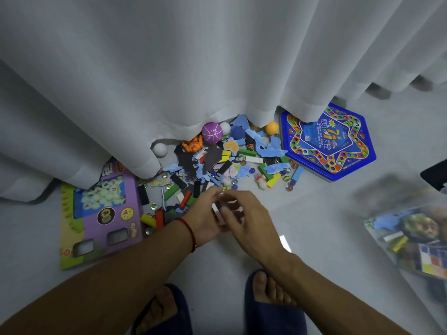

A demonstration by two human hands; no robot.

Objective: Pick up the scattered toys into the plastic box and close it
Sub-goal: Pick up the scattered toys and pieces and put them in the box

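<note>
both hands meet low over the near edge of a heap of scattered toys [217, 163] on a pale floor [302, 213]. the left hand [205, 213], with a red string [189, 232] round its wrist, has its fingers curled round a few small blocks [217, 209], white and dark, while the right hand [244, 213] lies over them with its fingers bent onto the same pieces; how firmly the right one grasps them i cannot tell. the heap spreads from the hands up to the hem of a white curtain [193, 68]: coloured wooden blocks in green, red, yellow and black, blue and dark puzzle pieces, glass marbles, a small white figure [260, 182], an orange toy [193, 144]. a purple ball [212, 132] sits right against the curtain, with a white ball [225, 128] just beside it, an orange ball [272, 127] further right, and another white ball [159, 149] tucked under a fold to the left. a purple and green game box [101, 213] lies flat on the left, its far end under the curtain. a blue hexagonal game tin [329, 143] lies on the right, its far edge also under the curtain. the clear plastic box [406, 238] stands at the right edge of the view, well apart from the heap, blurred, with some toys inside, among them a colour cube [433, 259]. two feet in dark slippers [271, 303] stand at the bottom.
</note>
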